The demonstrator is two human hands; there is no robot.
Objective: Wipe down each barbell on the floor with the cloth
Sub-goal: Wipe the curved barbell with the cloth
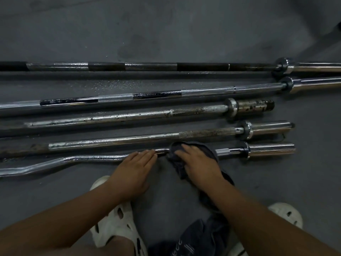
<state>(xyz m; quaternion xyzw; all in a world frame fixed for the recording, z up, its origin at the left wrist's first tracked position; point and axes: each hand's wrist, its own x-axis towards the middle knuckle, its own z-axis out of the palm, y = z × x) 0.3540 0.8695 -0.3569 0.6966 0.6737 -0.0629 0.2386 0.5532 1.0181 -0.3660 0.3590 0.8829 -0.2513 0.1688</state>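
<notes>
Curl bar (92,159) runs left-right, left end cut off, middle hidden under the cloth (210,151); right hand (197,163) presses flat on it, left hand (136,167) rests flat-fingered on the bar.

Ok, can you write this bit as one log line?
step: wipe curl bar | right hand: presses cloth on bar | left hand: flat on bar
</notes>
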